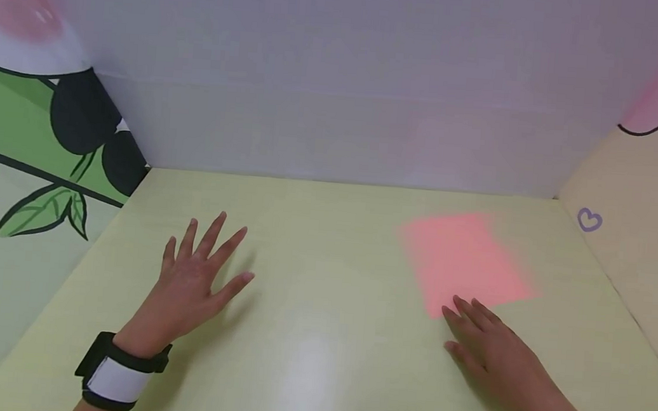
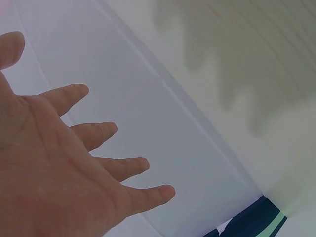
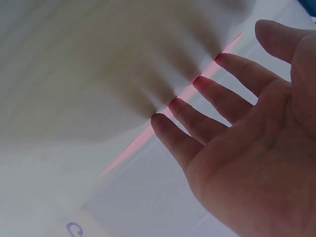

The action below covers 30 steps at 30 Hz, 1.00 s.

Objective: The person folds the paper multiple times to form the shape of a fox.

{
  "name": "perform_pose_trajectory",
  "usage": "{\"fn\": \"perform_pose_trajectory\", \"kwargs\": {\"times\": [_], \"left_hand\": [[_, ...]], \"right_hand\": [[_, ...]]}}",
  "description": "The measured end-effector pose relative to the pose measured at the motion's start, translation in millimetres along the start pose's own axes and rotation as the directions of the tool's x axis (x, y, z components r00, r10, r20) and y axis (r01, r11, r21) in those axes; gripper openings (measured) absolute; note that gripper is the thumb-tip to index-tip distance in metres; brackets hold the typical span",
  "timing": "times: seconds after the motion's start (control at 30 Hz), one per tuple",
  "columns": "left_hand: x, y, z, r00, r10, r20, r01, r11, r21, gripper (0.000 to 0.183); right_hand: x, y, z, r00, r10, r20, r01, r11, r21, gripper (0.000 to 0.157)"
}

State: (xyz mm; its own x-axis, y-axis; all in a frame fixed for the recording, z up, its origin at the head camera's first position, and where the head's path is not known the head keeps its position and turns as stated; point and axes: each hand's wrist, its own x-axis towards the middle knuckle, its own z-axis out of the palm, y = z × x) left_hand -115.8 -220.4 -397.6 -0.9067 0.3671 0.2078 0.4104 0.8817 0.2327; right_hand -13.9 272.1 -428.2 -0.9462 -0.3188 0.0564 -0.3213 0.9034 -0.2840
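A pink square sheet (image 1: pixel 468 260), its edges partly blurred, lies on the right half of the pale yellow table (image 1: pixel 325 262); it looks like paper. My right hand (image 1: pixel 496 360) reaches its near edge with fingers (image 3: pixel 170 140) extended. In the right wrist view the fingertips meet the pink sheet (image 3: pixel 133 145), which shows as a thin strip; whether they press on it I cannot tell. Over the left side of the table, my left hand (image 1: pixel 188 288) has its fingers spread and holds nothing. The left wrist view shows that palm (image 2: pixel 54 163) with a shadow beyond the fingers.
A plain greyish wall (image 1: pixel 336 104) rises behind the table's far edge. On the left stands a panel with green and black drawings (image 1: pixel 48 205). A beige panel (image 1: pixel 644 208) with a small purple heart (image 1: pixel 589 220) borders the right side. A black band (image 1: pixel 122 372) circles the left wrist.
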Motion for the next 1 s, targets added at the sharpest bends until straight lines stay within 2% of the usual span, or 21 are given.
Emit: {"fn": "perform_pose_trajectory", "kwargs": {"times": [0.2,0.3,0.5,0.67,0.9,1.0], "left_hand": [[-4.1,0.6,2.4,1.000,-0.007,0.009,0.007,1.000,0.000,0.076],[-5.4,0.3,2.0,1.000,-0.007,0.008,0.007,1.000,-0.001,0.075],[-5.7,-1.0,3.8,1.000,-0.001,0.002,0.001,1.000,0.000,0.074],[-4.4,0.9,3.4,1.000,-0.004,0.008,0.004,1.000,0.006,0.075],[-3.6,3.6,1.0,1.000,0.000,0.018,-0.001,1.000,0.014,0.075],[-4.3,4.1,0.4,1.000,0.001,0.023,-0.001,1.000,0.016,0.074]], "right_hand": [[-3.3,-22.4,6.9,0.996,-0.091,-0.010,0.090,0.994,-0.066,0.054],[-3.1,-32.7,11.7,0.986,-0.165,-0.033,0.161,0.981,-0.104,0.054],[-0.7,-48.8,19.7,0.942,-0.327,-0.074,0.314,0.938,-0.143,0.055],[0.0,-62.4,26.2,0.905,-0.417,-0.087,0.404,0.905,-0.134,0.051],[-2.8,-73.0,40.6,0.874,-0.471,-0.120,0.451,0.878,-0.160,0.051],[-2.7,-75.9,44.3,0.852,-0.506,-0.136,0.478,0.857,-0.195,0.051]]}}
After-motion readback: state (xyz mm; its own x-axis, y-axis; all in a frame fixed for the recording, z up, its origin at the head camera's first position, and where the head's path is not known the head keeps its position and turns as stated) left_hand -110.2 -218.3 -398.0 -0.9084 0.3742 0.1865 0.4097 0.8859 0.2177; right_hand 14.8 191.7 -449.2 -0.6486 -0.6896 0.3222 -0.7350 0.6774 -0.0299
